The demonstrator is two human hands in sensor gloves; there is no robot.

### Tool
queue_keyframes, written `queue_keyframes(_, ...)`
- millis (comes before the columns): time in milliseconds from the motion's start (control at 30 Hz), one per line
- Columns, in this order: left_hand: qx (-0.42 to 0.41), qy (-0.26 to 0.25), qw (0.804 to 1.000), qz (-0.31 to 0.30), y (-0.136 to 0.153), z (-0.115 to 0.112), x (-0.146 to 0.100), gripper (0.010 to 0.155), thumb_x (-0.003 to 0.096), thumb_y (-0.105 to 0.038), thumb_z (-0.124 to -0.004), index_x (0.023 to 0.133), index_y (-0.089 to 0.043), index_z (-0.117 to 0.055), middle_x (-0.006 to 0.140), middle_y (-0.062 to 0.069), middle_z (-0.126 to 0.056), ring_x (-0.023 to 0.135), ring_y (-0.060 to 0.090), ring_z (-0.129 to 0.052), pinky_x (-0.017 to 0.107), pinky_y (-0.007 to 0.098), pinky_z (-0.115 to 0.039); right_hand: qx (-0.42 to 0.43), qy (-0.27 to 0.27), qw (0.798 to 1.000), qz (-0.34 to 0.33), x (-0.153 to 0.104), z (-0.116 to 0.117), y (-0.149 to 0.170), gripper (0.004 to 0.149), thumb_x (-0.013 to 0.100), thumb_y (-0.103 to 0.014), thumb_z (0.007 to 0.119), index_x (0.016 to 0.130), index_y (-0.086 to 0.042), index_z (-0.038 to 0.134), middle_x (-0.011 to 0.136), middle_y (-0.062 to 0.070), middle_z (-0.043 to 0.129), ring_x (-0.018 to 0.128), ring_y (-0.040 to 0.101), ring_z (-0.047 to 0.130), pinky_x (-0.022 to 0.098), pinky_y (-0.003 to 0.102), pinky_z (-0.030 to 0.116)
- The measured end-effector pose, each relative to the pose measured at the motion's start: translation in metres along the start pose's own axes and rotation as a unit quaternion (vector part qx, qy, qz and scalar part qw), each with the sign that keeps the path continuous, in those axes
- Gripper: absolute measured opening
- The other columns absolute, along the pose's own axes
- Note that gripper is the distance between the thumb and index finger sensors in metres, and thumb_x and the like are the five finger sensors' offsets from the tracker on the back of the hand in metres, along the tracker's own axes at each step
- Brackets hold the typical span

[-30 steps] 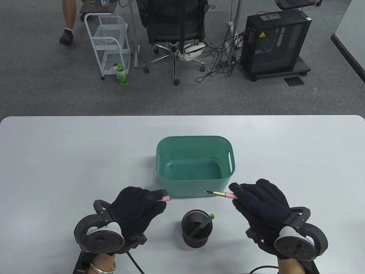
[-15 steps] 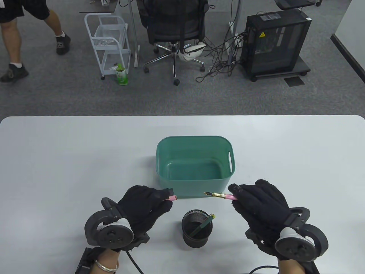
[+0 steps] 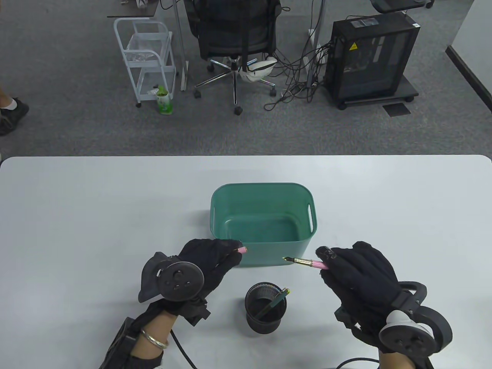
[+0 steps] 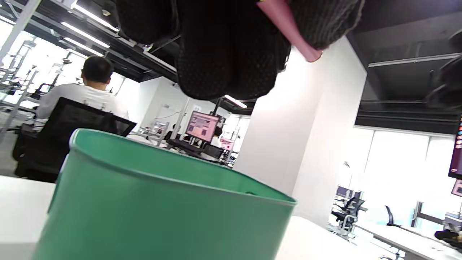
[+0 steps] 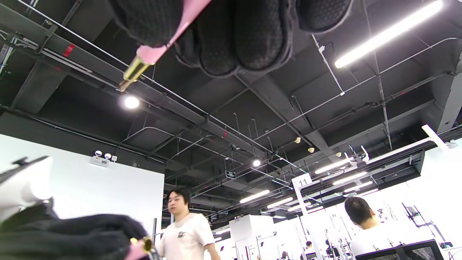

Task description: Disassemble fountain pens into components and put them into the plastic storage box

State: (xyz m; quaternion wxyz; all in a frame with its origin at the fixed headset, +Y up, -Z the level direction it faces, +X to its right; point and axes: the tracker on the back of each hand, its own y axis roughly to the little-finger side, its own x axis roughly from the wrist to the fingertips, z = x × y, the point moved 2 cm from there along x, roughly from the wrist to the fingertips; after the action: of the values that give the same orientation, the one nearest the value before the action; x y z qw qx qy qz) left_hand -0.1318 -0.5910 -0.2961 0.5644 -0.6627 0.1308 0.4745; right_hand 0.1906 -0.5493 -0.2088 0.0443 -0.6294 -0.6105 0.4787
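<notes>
Hands sit low over the table [image 3: 77, 215], one each side of the green box [image 3: 263, 251], and I have a pen piece in both. My left hand [image 3: 209, 257] has its fingers curled round the pink cap [image 3: 242, 250] — only the cap's end pokes out past the fingertips, right at the box's near left corner, about level with the rim. From the left wrist the cap [image 4: 288, 29] hangs above the box [image 4: 162, 213] wall, not yet inside it. My right hand [image 3: 359, 273] pinches the pink pen body [image 3: 307, 263], thumb and fingers closed on its rear part; the gold section and nib point left, toward the cap, in front of the box's near wall. The two pieces are apart, with a clear gap between them. The right wrist view shows the same body [image 5: 158, 47] sticking out from between the gloved fingers [image 5: 249, 36]. A black mesh cup [image 3: 266, 307] stands between my wrists, nearer me than the box, with a green pen [image 3: 275, 301] leaning in it.
</notes>
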Motion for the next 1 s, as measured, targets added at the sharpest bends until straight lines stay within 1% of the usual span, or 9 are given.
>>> queue_keyframes(100, 0.003, 0.022, 0.999, 0.027, 0.006, -0.01, 0.016, 0.046, 0.0695, -0.041, -0.068, 0.099, -0.01, -0.084, 0.085, 0.006, -0.099, 0.076, 0.027, -0.096, 0.074, 0.053, -0.066, 0.002, 0.004, 1.0, -0.001, 0.0, -0.003, 0.0, 0.043, 0.056, -0.045, 0.074, 0.094, -0.03, 0.086, 0.084, -0.005, 0.088, 0.072, 0.015, 0.089, 0.072, 0.047, 0.065)
queue_keyframes(200, 0.008, 0.032, 0.998, 0.044, 0.011, -0.019, 0.029, 0.046, 0.0692, -0.041, -0.068, 0.099, -0.01, -0.084, 0.086, 0.007, -0.099, 0.078, 0.027, -0.095, 0.077, 0.054, -0.062, 0.0, 0.009, 1.0, -0.002, -0.001, -0.005, 0.0, 0.043, 0.056, -0.045, 0.074, 0.094, -0.03, 0.086, 0.084, -0.004, 0.089, 0.072, 0.015, 0.089, 0.072, 0.047, 0.065)
queue_keyframes(467, 0.01, 0.076, 0.994, 0.077, 0.023, -0.045, 0.056, 0.045, 0.0691, -0.041, -0.068, 0.1, -0.012, -0.083, 0.088, 0.006, -0.098, 0.081, 0.027, -0.094, 0.08, 0.054, -0.058, 0.0, 0.006, 1.0, -0.003, 0.0, -0.006, -0.001, 0.043, 0.056, -0.046, 0.074, 0.095, -0.03, 0.086, 0.084, -0.004, 0.089, 0.072, 0.015, 0.089, 0.072, 0.047, 0.065)
queue_keyframes(700, 0.01, 0.092, 0.99, 0.106, 0.031, -0.062, 0.071, 0.045, 0.0691, -0.042, -0.068, 0.101, -0.013, -0.083, 0.09, 0.005, -0.098, 0.084, 0.027, -0.093, 0.081, 0.054, -0.056, -0.004, 0.002, 1.0, -0.007, 0.0, -0.005, -0.003, 0.043, 0.056, -0.046, 0.074, 0.095, -0.031, 0.086, 0.085, -0.004, 0.089, 0.072, 0.015, 0.089, 0.072, 0.047, 0.065)
queue_keyframes(867, 0.031, 0.108, 0.987, 0.116, 0.035, -0.077, 0.076, 0.045, 0.0692, -0.042, -0.068, 0.101, -0.013, -0.083, 0.09, 0.005, -0.098, 0.084, 0.027, -0.093, 0.081, 0.054, -0.056, -0.007, 0.0, 1.0, -0.005, 0.0, -0.004, -0.002, 0.043, 0.056, -0.046, 0.074, 0.095, -0.031, 0.086, 0.085, -0.004, 0.089, 0.072, 0.015, 0.089, 0.072, 0.047, 0.065)
queue_keyframes(1000, 0.037, 0.112, 0.986, 0.121, 0.037, -0.083, 0.078, 0.045, 0.0692, -0.042, -0.068, 0.101, -0.014, -0.082, 0.091, 0.005, -0.097, 0.084, 0.027, -0.092, 0.082, 0.054, -0.055, -0.007, 0.0, 1.0, -0.006, 0.001, -0.004, -0.003, 0.044, 0.056, -0.046, 0.074, 0.096, -0.03, 0.085, 0.085, -0.004, 0.089, 0.072, 0.015, 0.089, 0.072, 0.047, 0.065)
